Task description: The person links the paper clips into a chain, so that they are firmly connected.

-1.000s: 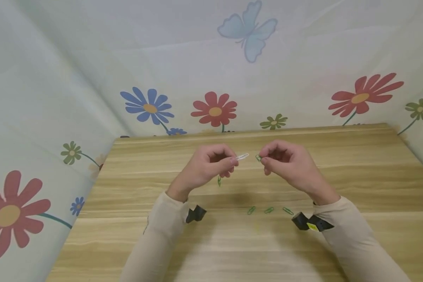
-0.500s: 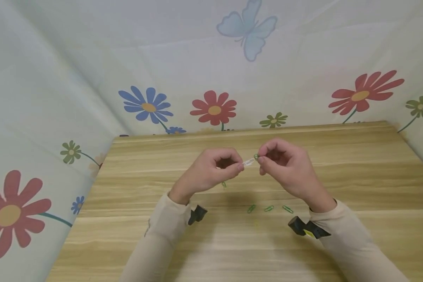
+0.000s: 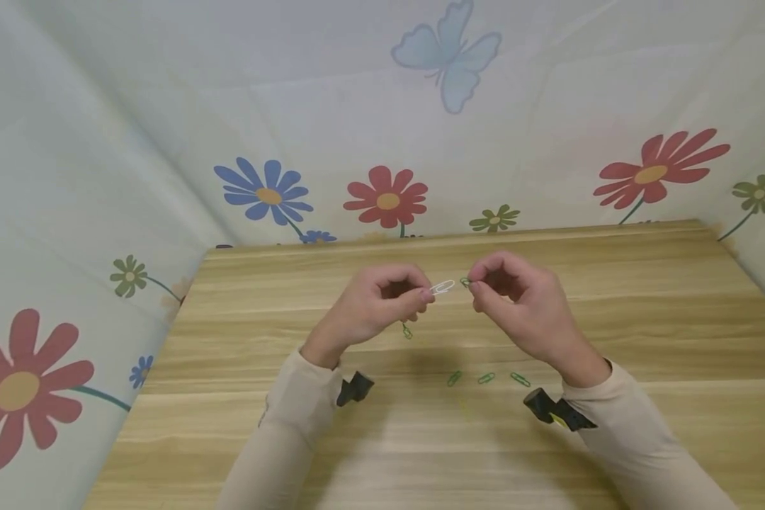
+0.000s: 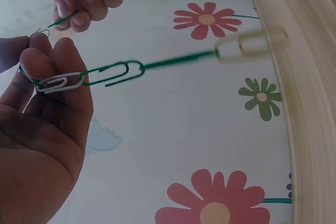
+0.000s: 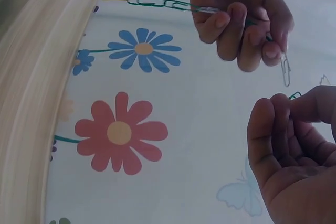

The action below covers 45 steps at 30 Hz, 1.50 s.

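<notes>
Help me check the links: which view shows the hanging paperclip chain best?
The left wrist view: the hanging paperclip chain shows large, several joins plain, far end blurred. The right wrist view shows it smaller, partly hidden by the left hand; the head view, only a little green below that hand.

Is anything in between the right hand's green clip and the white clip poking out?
Nothing visible is. The green clip in the right hand faces the white clip held by the left hand, with just open air between them.
</notes>
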Each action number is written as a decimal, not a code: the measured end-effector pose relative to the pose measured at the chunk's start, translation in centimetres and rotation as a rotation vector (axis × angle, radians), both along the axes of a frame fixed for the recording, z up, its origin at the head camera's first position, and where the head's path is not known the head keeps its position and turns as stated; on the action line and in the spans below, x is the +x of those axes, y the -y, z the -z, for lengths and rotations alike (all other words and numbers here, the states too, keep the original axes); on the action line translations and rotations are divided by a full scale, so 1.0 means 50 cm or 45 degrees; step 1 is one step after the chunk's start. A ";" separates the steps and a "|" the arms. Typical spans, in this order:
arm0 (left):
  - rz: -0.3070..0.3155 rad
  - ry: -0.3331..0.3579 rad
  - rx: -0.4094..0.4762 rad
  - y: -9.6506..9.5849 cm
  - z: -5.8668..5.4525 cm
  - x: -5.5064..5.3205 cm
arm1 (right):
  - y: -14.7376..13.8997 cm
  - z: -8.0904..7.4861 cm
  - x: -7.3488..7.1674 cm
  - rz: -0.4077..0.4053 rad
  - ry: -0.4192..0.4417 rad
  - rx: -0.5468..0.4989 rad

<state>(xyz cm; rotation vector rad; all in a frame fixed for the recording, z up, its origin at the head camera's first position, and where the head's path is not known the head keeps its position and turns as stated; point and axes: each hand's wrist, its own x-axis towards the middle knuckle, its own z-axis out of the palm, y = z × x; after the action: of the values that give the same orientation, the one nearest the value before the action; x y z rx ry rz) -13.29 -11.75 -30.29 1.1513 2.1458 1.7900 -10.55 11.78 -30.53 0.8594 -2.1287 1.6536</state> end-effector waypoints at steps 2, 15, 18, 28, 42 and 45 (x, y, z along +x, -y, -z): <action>0.007 -0.004 -0.006 -0.003 0.001 0.000 | 0.002 -0.002 0.003 -0.020 -0.003 -0.032; -0.010 0.009 0.022 -0.004 0.005 -0.003 | -0.001 -0.005 0.000 0.011 -0.214 0.108; -0.007 0.010 0.032 0.000 0.006 -0.006 | -0.006 -0.006 0.001 0.020 -0.217 0.128; 0.113 0.139 -0.155 0.001 0.012 -0.015 | -0.005 -0.009 0.005 -0.097 -0.115 -0.087; 0.238 0.126 -0.361 -0.008 0.019 -0.016 | 0.013 0.004 0.009 -0.190 -0.048 -0.213; 0.286 0.193 -0.335 -0.006 0.022 -0.018 | 0.014 0.003 0.010 -0.197 -0.037 -0.198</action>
<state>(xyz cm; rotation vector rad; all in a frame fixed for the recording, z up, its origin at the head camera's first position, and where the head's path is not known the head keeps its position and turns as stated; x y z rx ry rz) -14.21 -11.43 -31.36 1.1026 2.0005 1.4051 -10.03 11.07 -30.68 1.0148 -1.9269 1.8421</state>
